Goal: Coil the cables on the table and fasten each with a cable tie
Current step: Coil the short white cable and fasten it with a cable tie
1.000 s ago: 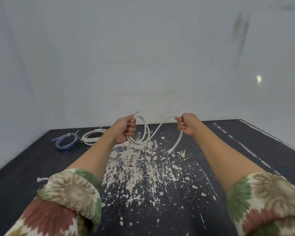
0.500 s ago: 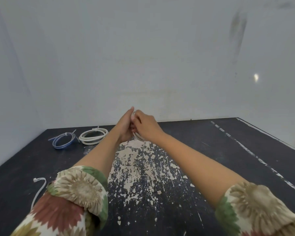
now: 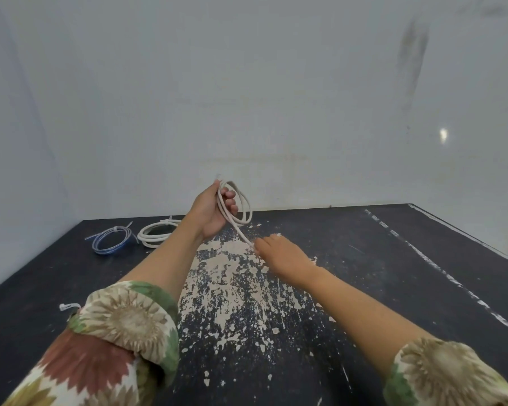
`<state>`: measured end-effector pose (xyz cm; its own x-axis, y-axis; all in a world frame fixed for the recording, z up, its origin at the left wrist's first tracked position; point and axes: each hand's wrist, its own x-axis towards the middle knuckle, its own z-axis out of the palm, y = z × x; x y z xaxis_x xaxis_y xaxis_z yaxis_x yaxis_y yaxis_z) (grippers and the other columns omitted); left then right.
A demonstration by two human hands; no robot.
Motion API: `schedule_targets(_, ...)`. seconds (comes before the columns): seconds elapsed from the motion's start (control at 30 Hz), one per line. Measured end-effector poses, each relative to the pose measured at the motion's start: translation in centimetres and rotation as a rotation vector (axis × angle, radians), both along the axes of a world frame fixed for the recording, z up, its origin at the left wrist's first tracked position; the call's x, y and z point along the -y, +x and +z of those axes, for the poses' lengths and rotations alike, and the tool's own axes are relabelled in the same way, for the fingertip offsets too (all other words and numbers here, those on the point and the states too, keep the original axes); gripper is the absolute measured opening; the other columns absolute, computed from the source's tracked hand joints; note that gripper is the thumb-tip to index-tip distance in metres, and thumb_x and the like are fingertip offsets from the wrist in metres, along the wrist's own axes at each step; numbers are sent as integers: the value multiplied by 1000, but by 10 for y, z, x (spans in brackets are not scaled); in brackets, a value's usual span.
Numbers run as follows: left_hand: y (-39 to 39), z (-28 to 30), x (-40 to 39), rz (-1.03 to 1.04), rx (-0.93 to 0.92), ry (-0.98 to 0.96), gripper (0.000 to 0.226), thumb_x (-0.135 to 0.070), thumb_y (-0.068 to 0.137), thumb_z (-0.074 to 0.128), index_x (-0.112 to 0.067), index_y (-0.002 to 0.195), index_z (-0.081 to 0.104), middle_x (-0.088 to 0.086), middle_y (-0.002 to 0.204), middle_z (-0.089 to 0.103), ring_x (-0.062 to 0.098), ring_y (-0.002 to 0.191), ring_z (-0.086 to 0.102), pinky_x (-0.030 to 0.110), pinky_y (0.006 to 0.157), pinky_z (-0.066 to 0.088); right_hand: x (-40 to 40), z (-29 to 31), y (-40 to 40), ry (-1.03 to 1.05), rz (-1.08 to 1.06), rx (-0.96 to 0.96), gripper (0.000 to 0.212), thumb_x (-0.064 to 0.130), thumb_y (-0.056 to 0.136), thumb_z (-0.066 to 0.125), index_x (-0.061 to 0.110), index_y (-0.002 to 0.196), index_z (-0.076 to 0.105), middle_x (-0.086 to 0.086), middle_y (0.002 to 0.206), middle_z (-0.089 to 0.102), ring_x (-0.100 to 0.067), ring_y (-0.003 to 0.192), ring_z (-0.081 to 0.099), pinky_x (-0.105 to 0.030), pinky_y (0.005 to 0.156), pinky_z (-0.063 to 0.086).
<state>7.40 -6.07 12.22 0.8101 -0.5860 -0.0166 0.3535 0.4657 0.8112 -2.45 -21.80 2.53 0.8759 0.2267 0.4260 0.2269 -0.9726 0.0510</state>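
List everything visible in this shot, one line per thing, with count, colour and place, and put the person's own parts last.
Cream round cable being coiled: 1, cream-white, loops held up in the left hand, its tail running down to the right hand.
Tied white cable coil: 1, white, far left of the table, partly behind the left forearm.
Tied blue cable coil: 1, blue, left of the white coil.
Loose white plastic cable tie: 1, white, near left of the table, by the left sleeve.
Black table with worn paint: 1, black with pale chipped patches.
Wall: pale grey, behind the table.
Floral sleeves: 2, cream, green and red.
Left hand: gripping the loops.
Right hand: low over the table, at the cable's tail.
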Motion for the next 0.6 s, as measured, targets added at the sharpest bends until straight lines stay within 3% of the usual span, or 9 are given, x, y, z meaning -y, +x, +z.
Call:
schedule_targets(0.1, 0, 2, -1, -80, 8, 77, 41, -37, 102, 34, -17, 65, 37, -9, 44, 34, 3, 31, 25, 14, 31, 20, 9, 1, -1, 93, -28, -63, 32, 41, 101, 29, 16, 90, 46, 0, 82, 50, -18, 73, 42, -33, 62, 37)
schedule_targets(0.2, 2, 6, -2, -86, 158, 329, 40, -36, 102, 34, -20, 65, 34, -11, 42, 29, 2, 30, 20, 14, 28, 15, 14, 11, -5, 196, 5, 3, 49, 62, 94, 20, 22, 83, 46, 8, 79, 47, -11, 72, 45, -25, 61, 37)
schedule_targets(0.3, -2, 10, -1, -170, 330, 598, 41, -37, 101, 33, -21, 64, 34, -11, 44, 27, 3, 32, 18, 14, 28, 17, 20, 32, -1, 471, -69, 318, 39, 45, 100, 26, 16, 95, 52, 5, 89, 51, -12, 83, 48, -27, 72, 43)
schedule_targets(0.37, -8, 12, 4, -254, 396, 738, 42, -38, 101, 34, -21, 62, 35, -11, 44, 27, 4, 33, 18, 15, 29, 17, 20, 51, 4, 632, -69, 413, 33, 32, 103, 28, 13, 112, 53, 0, 107, 55, -13, 100, 49, -25, 84, 39)
schedule_targets(0.47, -18, 14, 15, -362, 423, 858, 46, -39, 99, 29, -21, 57, 34, -11, 42, 26, 5, 32, 17, 14, 29, 16, 10, 74, 8, 767, 39, 243, 39, 33, 104, 26, 12, 126, 51, -4, 121, 58, -14, 111, 53, -25, 93, 40)
schedule_targets(0.6, -24, 19, 26, -231, 442, 859, 49, -35, 97, 20, -14, 60, 44, -7, 41, 31, 7, 33, 21, 13, 34, 19, -7, 78, 10, 936, 53, 38, 40, 41, 102, 28, 10, 108, 53, -5, 87, 65, -18, 76, 62, -28, 70, 47)
